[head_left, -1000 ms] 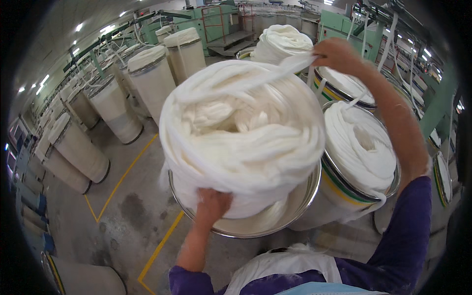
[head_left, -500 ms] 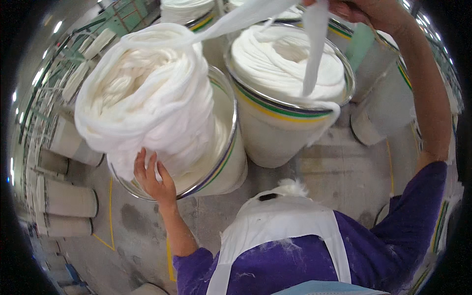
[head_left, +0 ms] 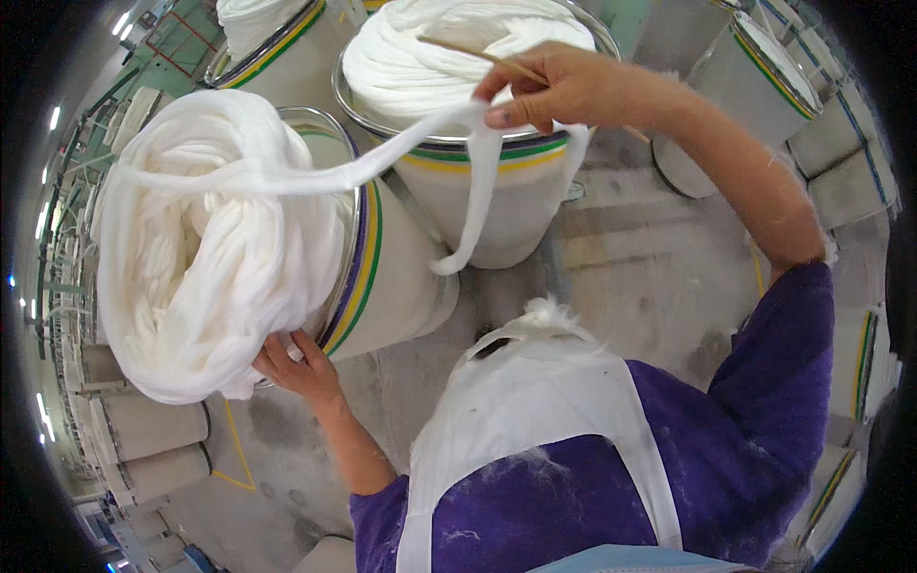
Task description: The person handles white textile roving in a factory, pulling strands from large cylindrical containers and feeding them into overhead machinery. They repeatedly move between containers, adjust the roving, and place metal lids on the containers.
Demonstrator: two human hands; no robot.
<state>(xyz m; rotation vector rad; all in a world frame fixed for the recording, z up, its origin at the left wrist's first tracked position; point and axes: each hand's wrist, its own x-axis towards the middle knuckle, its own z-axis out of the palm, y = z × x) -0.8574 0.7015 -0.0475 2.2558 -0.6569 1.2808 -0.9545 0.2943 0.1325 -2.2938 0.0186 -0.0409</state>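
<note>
White fibre sliver [head_left: 287,177] drawn from a tilted can [head_left: 382,277] on the concrete floor [head_left: 650,267].

The soft, ropey sliver was heaped in coils over the can's metal rim. The right hand [head_left: 554,91] pinched the flat strand, fingers closed, with a thin wooden stick [head_left: 478,55]. The left hand [head_left: 296,363], fingers curled, pressed against the coil's underside at the rim. A second filled can [head_left: 478,201] stood just beside.

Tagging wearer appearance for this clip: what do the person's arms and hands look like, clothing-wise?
Both hands, left hand and right hand, are bare: no gloves. The forearms are uncovered. A purple sleeve covers the right upper arm, flecked with white lint. A white apron with straps lies over the purple top.
</note>
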